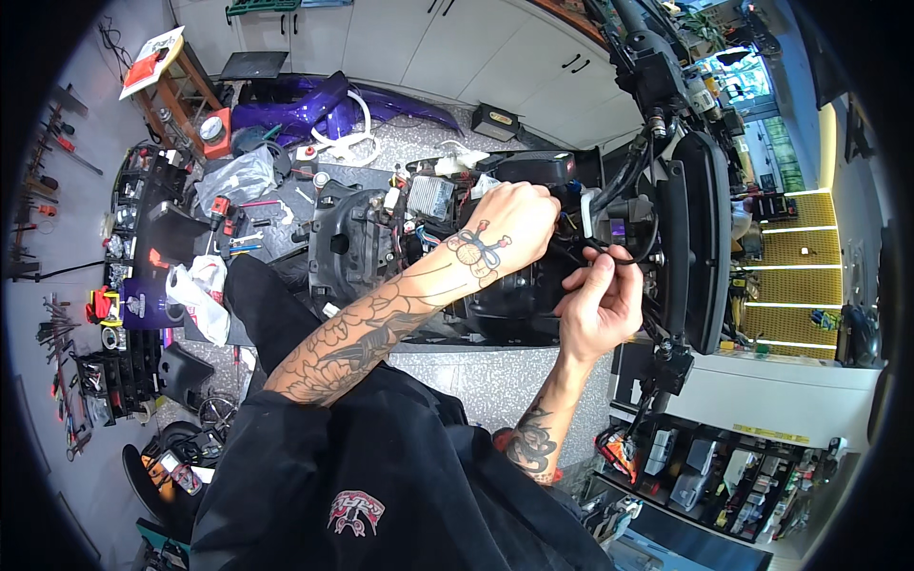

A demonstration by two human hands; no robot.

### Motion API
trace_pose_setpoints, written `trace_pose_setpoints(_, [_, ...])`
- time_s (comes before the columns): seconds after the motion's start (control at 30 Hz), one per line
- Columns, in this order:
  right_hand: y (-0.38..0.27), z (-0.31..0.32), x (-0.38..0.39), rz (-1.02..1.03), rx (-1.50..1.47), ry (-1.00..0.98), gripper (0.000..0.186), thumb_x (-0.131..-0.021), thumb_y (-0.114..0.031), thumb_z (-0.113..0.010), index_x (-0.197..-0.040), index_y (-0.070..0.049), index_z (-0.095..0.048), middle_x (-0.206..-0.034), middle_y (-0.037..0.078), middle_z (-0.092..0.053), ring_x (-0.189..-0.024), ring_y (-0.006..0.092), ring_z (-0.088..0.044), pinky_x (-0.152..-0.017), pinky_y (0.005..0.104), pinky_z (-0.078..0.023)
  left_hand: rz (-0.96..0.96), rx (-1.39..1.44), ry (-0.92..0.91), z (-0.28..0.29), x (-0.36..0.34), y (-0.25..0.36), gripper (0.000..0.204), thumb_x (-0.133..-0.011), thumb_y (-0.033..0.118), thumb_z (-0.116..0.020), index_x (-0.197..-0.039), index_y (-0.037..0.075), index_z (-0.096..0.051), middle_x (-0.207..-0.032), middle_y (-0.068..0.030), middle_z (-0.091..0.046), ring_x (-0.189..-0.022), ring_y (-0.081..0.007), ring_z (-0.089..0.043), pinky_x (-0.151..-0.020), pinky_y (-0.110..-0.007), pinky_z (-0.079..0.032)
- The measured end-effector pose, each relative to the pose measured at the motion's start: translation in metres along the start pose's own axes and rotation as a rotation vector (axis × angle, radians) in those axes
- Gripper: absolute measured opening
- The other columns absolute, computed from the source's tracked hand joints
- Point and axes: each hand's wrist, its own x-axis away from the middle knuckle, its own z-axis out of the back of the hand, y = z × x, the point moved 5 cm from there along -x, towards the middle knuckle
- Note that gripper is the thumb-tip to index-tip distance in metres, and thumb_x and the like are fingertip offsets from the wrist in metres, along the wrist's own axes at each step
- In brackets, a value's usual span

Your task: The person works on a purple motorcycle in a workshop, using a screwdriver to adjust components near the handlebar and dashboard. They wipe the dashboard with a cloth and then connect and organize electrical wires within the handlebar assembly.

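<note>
My left hand, at the end of a tattooed forearm, is closed over the exposed wiring of a partly dismantled scooter; what its fingers hold is hidden. Just below and right of it, my right hand pinches a thin black cable between thumb and forefinger. A white sleeve or tube and thicker black hoses run beside my hands toward the handlebar column. Left of my hands are a silver finned box with coloured wires and a black plastic housing.
Handlebars and a black front panel stand at the right. Purple body panels lie behind. A red drill, wrenches and plastic bags lie at left. Tools hang on the left wall. Shelves of parts sit at lower right.
</note>
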Motion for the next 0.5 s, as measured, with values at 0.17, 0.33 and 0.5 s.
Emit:
trace_pose_setpoints(0.17, [-0.003,-0.005,0.002,-0.012,0.001,0.021,0.019,-0.112,-0.006,-0.061,-0.127,0.006,-0.063,-0.103,0.016,-0.077,-0.060,0.0080,-0.065,-0.039,0.0205,-0.047,-0.023,0.175,0.146,0.012,0.001,0.009,0.022,-0.088,0.011,-0.082,-0.108,0.005,-0.076,-0.096,-0.0126,-0.076,-0.085,-0.0362,-0.076,-0.073,-0.044,-0.062])
trace_pose_setpoints(0.33, [0.003,-0.007,0.005,0.019,-0.024,0.058,0.016,-0.111,-0.003,-0.061,-0.124,0.006,-0.064,-0.105,0.017,-0.078,-0.062,0.0085,-0.067,-0.039,0.0206,-0.049,-0.046,0.138,0.168,0.010,0.003,0.014,0.018,-0.091,0.011,-0.080,-0.107,0.004,-0.075,-0.095,-0.0120,-0.075,-0.080,-0.0368,-0.075,-0.069,-0.044,-0.061])
trace_pose_setpoints(0.5, [0.006,-0.003,0.003,0.061,0.045,0.020,0.012,-0.109,-0.002,-0.063,-0.119,0.004,-0.066,-0.096,0.014,-0.080,-0.058,0.0076,-0.066,-0.040,0.0214,-0.046,-0.064,0.155,0.236,0.007,0.010,0.014,0.012,-0.095,0.009,-0.076,-0.104,0.002,-0.074,-0.098,-0.0143,-0.077,-0.083,-0.0359,-0.077,-0.070,-0.044,-0.063])
